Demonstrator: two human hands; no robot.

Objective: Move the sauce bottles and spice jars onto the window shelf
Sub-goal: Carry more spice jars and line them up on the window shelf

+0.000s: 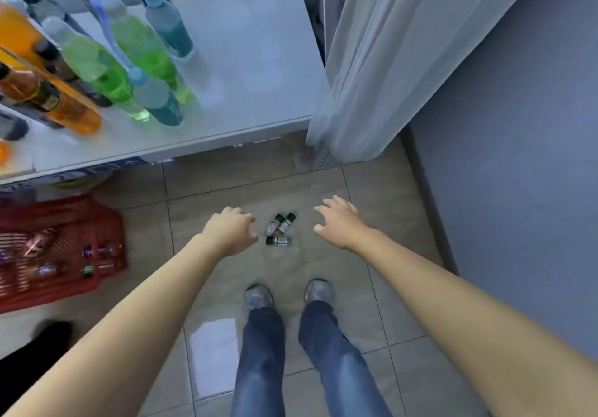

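three small spice jars (279, 229) with dark green caps lie on their sides in a tight cluster on the tiled floor (323, 186), just ahead of the person's grey shoes (258, 296). the left hand (230, 231) hangs just left of the jars, its grip loosely curled and holding nothing. the right hand (339, 222) is near their right side, fingers spread, its grip wide and also holding nothing. farther and to the left, the white window shelf (252, 70) carries a crowd of bottles: green bottles (97, 67), teal bottles (161, 96), an orange bottle (64, 102) and dark-capped ones behind. a red basket (64, 222) with small packets sits on the floor at left. a pale curtain (388, 44) hangs at the shelf's right end.
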